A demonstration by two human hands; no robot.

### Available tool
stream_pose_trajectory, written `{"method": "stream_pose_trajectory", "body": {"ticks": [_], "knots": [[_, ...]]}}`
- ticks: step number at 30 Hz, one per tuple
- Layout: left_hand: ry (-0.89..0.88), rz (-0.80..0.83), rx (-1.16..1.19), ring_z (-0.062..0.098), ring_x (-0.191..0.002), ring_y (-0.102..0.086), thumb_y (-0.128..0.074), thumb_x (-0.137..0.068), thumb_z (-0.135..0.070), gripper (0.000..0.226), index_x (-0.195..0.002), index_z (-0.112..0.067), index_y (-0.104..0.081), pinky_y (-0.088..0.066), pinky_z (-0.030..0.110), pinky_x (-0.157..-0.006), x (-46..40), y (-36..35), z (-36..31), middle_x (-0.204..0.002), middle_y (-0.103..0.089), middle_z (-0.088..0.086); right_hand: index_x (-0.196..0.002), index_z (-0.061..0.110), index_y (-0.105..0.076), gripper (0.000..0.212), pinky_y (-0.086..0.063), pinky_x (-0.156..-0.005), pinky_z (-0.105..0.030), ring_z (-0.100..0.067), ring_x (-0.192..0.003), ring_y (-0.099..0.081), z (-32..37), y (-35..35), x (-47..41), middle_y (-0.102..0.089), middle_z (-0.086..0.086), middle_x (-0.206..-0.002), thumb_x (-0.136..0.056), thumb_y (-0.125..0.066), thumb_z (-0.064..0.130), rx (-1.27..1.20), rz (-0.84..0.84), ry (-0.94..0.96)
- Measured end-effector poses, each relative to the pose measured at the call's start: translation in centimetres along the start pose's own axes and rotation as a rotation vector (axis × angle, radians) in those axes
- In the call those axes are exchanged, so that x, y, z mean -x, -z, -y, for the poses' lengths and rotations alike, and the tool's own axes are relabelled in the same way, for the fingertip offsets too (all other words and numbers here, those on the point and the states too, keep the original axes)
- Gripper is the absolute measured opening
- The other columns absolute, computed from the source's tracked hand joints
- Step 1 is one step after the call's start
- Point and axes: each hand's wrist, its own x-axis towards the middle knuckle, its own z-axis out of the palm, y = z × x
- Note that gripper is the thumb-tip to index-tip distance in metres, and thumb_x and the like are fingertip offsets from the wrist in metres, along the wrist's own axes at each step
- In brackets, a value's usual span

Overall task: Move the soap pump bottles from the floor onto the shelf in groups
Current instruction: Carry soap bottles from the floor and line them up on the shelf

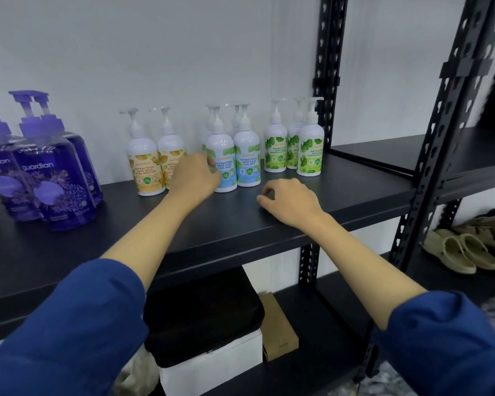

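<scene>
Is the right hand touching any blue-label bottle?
Apart. The head view shows bare shelf between the right hand and the nearest blue-label bottle.

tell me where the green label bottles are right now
In the head view, the green label bottles stand at the right end of the shelf, beside the black upright post, just right of the blue label bottles.

Purple bottles [55,178]: leftmost cut by the frame edge, rear ones partly hidden. Blue-label bottles [247,155]: rear pair mostly hidden behind the front two. Left hand [193,175]: fingertips hidden against the front blue bottle [222,164]; grip unclear. Orange bottle [169,158]: lower label covered by that hand. Small label print unreadable.
</scene>
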Motion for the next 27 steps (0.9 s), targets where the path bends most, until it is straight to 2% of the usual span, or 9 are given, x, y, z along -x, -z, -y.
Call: {"method": "stream_pose_trajectory", "body": {"ticks": [3,6,11,16,19,23,27], "knots": [[-0.109,0.036,-0.022,0.03,-0.099,-0.06,-0.054,-0.085,-0.013,0.023,-0.105,-0.008,-0.063,-0.049,0.038,-0.086,1.4,0.1,-1.9,-0.104,-0.066,0.012,-0.107,0.014,-0.066,0.03,-0.041,-0.069,-0.032,-0.028,-0.099,-0.058,-0.8,1.4,2.3,-0.066,-0.008,-0.106,-0.093,-0.049,0.034,0.049,-0.12,-0.033],[-0.232,0.055,0.008,0.031,-0.098,-0.059,-0.052,-0.085,-0.012,0.021,-0.103,-0.007,-0.063,-0.049,0.039,-0.086,3.1,-0.7,-4.9,-0.103,-0.065,0.012,-0.103,0.012,-0.067,0.029,-0.04,-0.067,-0.03,-0.028,-0.093,-0.059,-2.2,3.1,4.9,-0.067,-0.008,-0.1,-0.093,-0.048,0.032,0.091,-0.237,-0.086],[-0.476,0.083,0.101,0.026,-0.092,-0.061,-0.051,-0.087,-0.015,0.02,-0.1,-0.01,-0.065,-0.05,0.038,-0.081,7.1,-3.9,-10.5,-0.097,-0.068,0.006,-0.1,0.011,-0.067,0.029,-0.038,-0.062,-0.029,-0.026,-0.087,-0.06,-6.2,5.7,10.5,-0.068,-0.005,-0.097,-0.094,-0.047,0.03,0.154,-0.323,-0.207],[-0.674,0.176,0.143,0.025,-0.093,-0.06,-0.049,-0.091,-0.021,0.021,-0.104,-0.015,-0.064,-0.051,0.041,-0.08,12.2,-9.6,-15.0,-0.1,-0.066,0.004,-0.102,0.011,-0.068,0.029,-0.036,-0.06,-0.03,-0.028,-0.088,-0.06,-11.9,6.4,17.8,-0.066,-0.007,-0.095,-0.095,-0.046,0.029,0.228,-0.362,-0.37],[-0.77,0.267,0.188,0.025,-0.093,-0.059,-0.047,-0.093,-0.022,0.022,-0.104,-0.013,-0.064,-0.049,0.039,-0.078,15.9,-14.0,-17.2,-0.1,-0.064,0.003,-0.102,0.011,-0.067,0.027,-0.042,-0.06,-0.033,-0.028,-0.088,-0.06,-15.6,5.8,23.0,-0.066,-0.008,-0.094,-0.095,-0.047,0.029,0.264,-0.372,-0.498],[-0.868,0.476,0.25,0.024,-0.093,-0.059,-0.048,-0.094,-0.022,0.02,-0.105,-0.015,-0.063,-0.051,0.04,-0.077,21.0,-20.8,-19.4,-0.101,-0.063,0.003,-0.107,0.009,-0.068,0.028,-0.052,-0.071,-0.039,-0.027,-0.094,-0.061,-20.7,3.0,30.4,-0.068,-0.009,-0.104,-0.095,-0.049,0.027,0.264,-0.389,-0.653],[-0.933,0.701,0.225,0.021,-0.092,-0.06,-0.048,-0.096,-0.024,0.02,-0.106,-0.015,-0.063,-0.05,0.033,-0.073,26.0,-28.1,-20.7,-0.103,-0.061,0.002,-0.101,0.007,-0.071,0.022,-0.052,-0.066,-0.037,-0.031,-0.087,-0.064,-24.5,-2.1,37.7,-0.07,-0.012,-0.097,-0.093,-0.056,0.021,0.287,-0.366,-0.849]]}}
